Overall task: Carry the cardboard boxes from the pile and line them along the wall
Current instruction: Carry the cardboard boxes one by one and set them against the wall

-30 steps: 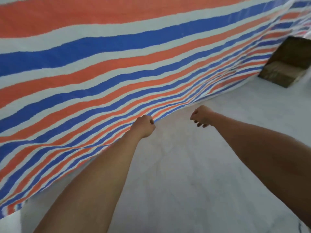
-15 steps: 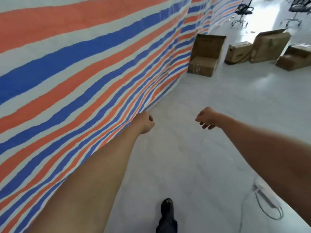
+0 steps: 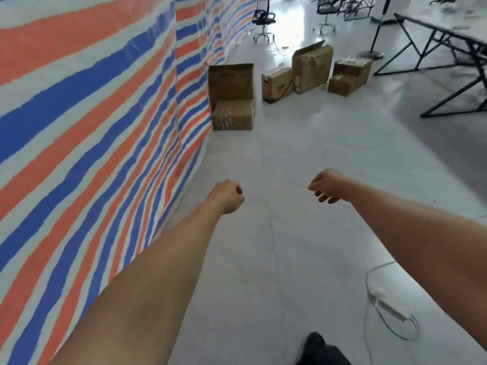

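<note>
Two hands show, the left hand (image 3: 228, 196) and the right hand (image 3: 326, 187). Five cardboard boxes are sure: an open box (image 3: 230, 81) and a closed box (image 3: 232, 115) at the one striped wall (image 3: 105, 122), then a low box (image 3: 276, 85), a tall box (image 3: 312, 69) and an end box (image 3: 351, 71), which may be two stacked. Two office chairs can be told, a near chair (image 3: 262, 19) and a far chair (image 3: 325, 11); one worktop (image 3: 445, 38), one power strip (image 3: 388, 305), one shoe (image 3: 315, 341)
</note>
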### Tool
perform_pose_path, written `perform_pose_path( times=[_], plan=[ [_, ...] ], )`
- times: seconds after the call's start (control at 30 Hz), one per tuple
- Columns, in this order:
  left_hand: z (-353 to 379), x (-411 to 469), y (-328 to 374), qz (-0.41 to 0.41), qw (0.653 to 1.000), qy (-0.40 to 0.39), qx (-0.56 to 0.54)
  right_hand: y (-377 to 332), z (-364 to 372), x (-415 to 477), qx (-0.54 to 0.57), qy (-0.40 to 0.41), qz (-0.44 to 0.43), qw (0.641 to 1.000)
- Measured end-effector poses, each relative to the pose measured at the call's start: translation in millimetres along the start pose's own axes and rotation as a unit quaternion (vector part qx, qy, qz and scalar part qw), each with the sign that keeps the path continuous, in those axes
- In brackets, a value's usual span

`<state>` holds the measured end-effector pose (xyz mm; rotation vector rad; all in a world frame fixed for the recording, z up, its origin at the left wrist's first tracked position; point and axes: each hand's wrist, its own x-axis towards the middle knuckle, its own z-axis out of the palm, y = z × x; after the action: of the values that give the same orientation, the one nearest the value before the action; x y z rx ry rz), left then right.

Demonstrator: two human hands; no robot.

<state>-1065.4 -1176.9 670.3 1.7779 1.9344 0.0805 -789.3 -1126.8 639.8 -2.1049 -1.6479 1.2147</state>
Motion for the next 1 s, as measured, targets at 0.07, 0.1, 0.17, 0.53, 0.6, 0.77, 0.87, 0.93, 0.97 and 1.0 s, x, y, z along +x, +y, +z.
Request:
perform_pose_path(
  times=[0.07, 0.1, 0.17, 0.53, 0.6, 0.77, 0.87, 0.93, 0.97, 1.0],
  plan=[
    [4, 50, 20, 0.008, 1.000, -0.009, 0.008, 6, -24, 41, 0.004, 0.005, 0.017, 1.000],
    [7, 71, 29, 0.008, 1.000, -0.016, 0.011, 8, -32, 60, 0.005, 0.005, 0.021, 1.000],
    [10, 126, 53, 0.009, 0.999, -0.021, 0.022, 11, -57, 113, 0.014, 0.008, 0.030, 0.999],
    [-48, 355, 158, 0.005, 0.999, -0.045, 0.001, -58, -192, 345, -0.006, -0.006, 0.033, 0.999],
    [-59, 394, 156, -0.010, 0.999, -0.050, 0.002, -75, -202, 382, -0.003, -0.013, 0.018, 1.000],
    [-87, 531, 147, -0.035, 0.997, -0.067, 0.012, -118, -223, 505, -0.017, -0.028, 0.020, 0.999],
    [-109, 610, 145, -0.030, 0.997, -0.074, 0.007, -141, -240, 575, -0.015, -0.022, 0.033, 0.999],
    [-128, 657, 145, -0.026, 0.996, -0.080, 0.005, -161, -253, 616, -0.013, -0.018, 0.039, 0.999],
    [-145, 688, 147, -0.030, 0.996, -0.083, 0.006, -177, -262, 641, -0.008, -0.016, 0.041, 0.999],
    [-157, 710, 148, -0.028, 0.996, -0.080, 0.004, -188, -270, 661, -0.004, -0.013, 0.037, 0.999]
  ],
)
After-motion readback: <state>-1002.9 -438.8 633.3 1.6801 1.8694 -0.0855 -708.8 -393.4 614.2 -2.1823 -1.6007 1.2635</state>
